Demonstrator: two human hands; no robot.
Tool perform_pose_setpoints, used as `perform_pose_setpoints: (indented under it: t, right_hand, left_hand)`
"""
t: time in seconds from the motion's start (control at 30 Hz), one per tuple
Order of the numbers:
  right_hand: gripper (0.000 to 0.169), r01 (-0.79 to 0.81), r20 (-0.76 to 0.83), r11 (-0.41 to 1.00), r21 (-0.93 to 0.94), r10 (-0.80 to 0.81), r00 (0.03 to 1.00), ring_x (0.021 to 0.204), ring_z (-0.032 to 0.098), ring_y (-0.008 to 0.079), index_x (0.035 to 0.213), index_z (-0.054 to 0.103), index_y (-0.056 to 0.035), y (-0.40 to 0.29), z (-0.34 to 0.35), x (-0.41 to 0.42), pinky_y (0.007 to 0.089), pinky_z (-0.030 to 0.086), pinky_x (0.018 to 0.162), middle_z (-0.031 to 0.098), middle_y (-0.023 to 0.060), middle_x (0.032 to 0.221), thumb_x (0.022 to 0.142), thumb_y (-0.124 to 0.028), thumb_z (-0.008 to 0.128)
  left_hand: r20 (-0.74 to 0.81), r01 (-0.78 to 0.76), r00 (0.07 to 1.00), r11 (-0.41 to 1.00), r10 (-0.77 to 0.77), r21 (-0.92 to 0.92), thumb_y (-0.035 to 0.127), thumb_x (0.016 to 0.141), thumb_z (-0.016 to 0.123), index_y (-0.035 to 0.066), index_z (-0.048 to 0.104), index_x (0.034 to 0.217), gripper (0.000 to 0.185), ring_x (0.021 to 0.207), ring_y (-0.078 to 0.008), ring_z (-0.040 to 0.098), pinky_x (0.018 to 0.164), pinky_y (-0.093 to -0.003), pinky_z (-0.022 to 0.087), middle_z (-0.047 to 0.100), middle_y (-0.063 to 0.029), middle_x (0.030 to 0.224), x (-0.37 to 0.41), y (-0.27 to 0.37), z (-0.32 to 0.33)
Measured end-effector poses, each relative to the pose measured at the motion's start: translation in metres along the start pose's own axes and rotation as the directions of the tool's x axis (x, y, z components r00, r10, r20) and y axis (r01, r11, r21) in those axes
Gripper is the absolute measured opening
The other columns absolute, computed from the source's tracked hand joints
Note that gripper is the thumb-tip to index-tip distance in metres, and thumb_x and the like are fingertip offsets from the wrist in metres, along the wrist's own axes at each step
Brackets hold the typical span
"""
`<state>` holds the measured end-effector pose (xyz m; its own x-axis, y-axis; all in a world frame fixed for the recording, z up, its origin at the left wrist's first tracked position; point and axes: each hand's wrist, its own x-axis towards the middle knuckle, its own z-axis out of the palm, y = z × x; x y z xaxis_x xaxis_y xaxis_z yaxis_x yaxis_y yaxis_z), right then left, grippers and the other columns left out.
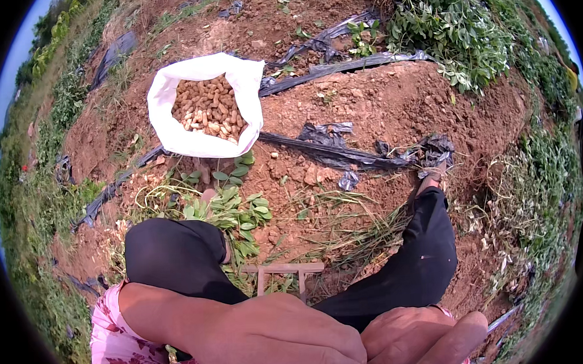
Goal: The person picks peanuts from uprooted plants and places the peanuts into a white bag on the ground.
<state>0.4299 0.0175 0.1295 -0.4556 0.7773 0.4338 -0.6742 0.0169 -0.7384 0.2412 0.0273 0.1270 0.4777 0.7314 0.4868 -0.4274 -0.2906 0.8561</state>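
Note:
My left hand [298, 335] reaches across the bottom of the view from a pink floral sleeve, its back towards me. Close to it, at the lower right, is my right hand [415, 335], with its fingers bent. The two hands meet or overlap near the bottom edge; whether anything is between their fingers is hidden. Beyond my knees stands a white sack [160, 112] with its mouth rolled wide. Unshelled peanuts [210, 107] fill what shows of its inside. Cut leafy plants [244, 211] lie on the soil between the sack and my left knee.
A narrow frame of bars [290, 268] sits low between my legs in dark trousers [398, 270]. Torn black plastic film [339, 153] runs across the reddish soil. Green plants are heaped [451, 33] at the upper right; wilted stems [498, 231] lie along the right.

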Motion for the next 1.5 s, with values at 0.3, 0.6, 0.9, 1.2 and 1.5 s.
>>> perform_pose_setpoints:
  t: [0.3, 0.6, 0.9, 1.2, 1.5]
  right_hand:
    - [0.012, 0.568, -0.03, 0.81, -0.146, -0.577, 0.816, 0.052, 0.056, 0.029, 0.086, 0.055, 0.0002, 0.045, 0.002, 0.019, 0.0385, 0.045, 0.048, 0.061, 0.0189, 0.07, 0.084, -0.008, 0.064]
    - [0.013, -0.032, 0.151, 0.978, -0.207, 0.064, 0.986, 0.064, 0.06, 0.032, 0.085, 0.059, -0.0005, -0.012, -0.011, 0.012, 0.0422, 0.05, 0.06, 0.064, 0.0202, 0.08, 0.081, -0.01, 0.067]
    - [0.015, 0.006, 0.085, 1.0, -0.024, -0.004, 0.996, 0.054, 0.058, 0.0296, 0.094, 0.054, 0.0029, 0.006, -0.008, 0.008, 0.0391, 0.047, 0.048, 0.062, 0.0226, 0.07, 0.084, -0.004, 0.064]
    - [0.023, -0.049, 0.209, 0.995, 0.085, 0.03, 0.977, 0.058, 0.061, 0.034, 0.103, 0.05, 0.0035, 0.005, -0.017, 0.013, 0.0402, 0.048, 0.046, 0.06, 0.0305, 0.08, 0.085, -0.004, 0.063]
    - [0.025, 0.247, 0.101, 0.969, -0.026, -0.244, 0.965, 0.062, 0.059, 0.034, 0.106, 0.05, -0.0007, 0.023, -0.003, -0.012, 0.0423, 0.046, 0.049, 0.06, 0.0325, 0.097, 0.085, -0.008, 0.062]
  left_hand:
    - [-0.723, -0.411, 0.608, 0.909, 0.327, 0.066, 0.001, 0.083, 0.054, 0.003, 0.041, 0.076, 0.015, 0.037, -0.0157, 0.046, 0.033, -0.0263, 0.032, 0.059, -0.0127, 0.059, 0.028, -0.023, 0.067]
    - [-0.674, -0.415, 0.566, 0.87, 0.475, 0.265, -0.002, 0.077, 0.053, 0.001, 0.042, 0.049, 0.03, 0.029, -0.0138, 0.037, 0.028, -0.0271, 0.022, 0.048, -0.0126, 0.042, 0.031, -0.016, 0.056]
    - [-0.193, -0.27, 0.945, 0.963, 0.264, -0.005, 0.0, 0.08, 0.052, -0.002, 0.051, 0.06, 0.021, 0.041, -0.0144, 0.047, 0.034, -0.027, 0.029, 0.056, -0.0146, 0.056, 0.005, -0.009, 0.01]
    - [-0.089, -0.3, 0.952, 0.95, 0.293, -0.082, 0.0, 0.082, 0.052, -0.004, 0.055, 0.068, 0.015, 0.048, -0.0172, 0.052, 0.039, -0.028, 0.035, 0.059, -0.0154, 0.062, 0.008, -0.017, 0.0]
    - [-0.09, -0.361, 0.931, 0.928, 0.352, -0.099, 0.0, 0.084, 0.052, -0.005, 0.06, 0.075, 0.012, 0.055, -0.0199, 0.057, 0.044, -0.029, 0.041, 0.061, -0.0163, 0.069, 0.008, -0.018, -0.001]
